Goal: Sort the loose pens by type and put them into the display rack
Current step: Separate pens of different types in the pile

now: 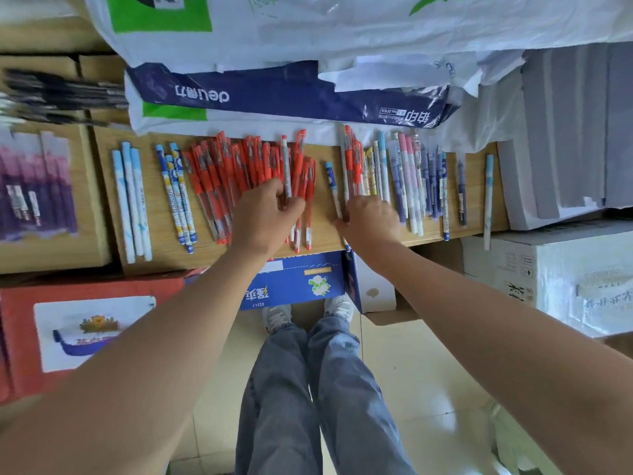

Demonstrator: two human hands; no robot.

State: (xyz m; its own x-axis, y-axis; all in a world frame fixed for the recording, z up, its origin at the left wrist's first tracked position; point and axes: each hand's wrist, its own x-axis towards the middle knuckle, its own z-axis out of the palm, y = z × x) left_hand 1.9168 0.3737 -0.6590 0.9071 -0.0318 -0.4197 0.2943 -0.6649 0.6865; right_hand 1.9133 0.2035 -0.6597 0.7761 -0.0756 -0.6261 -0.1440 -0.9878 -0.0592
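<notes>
As the left hand point(269, 216) is pinching a stray grey pen point(286, 166) off red pens point(219, 173), the right hand point(371, 219), grip unclear, is touching mixed pens point(407, 173) at three o'clock.

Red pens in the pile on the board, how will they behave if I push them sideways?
The red pens look round and smooth, so they would probably roll and spread, not slide together. Some tips overhang the board, so a few may drop off. Each looks stiff and light.
</notes>
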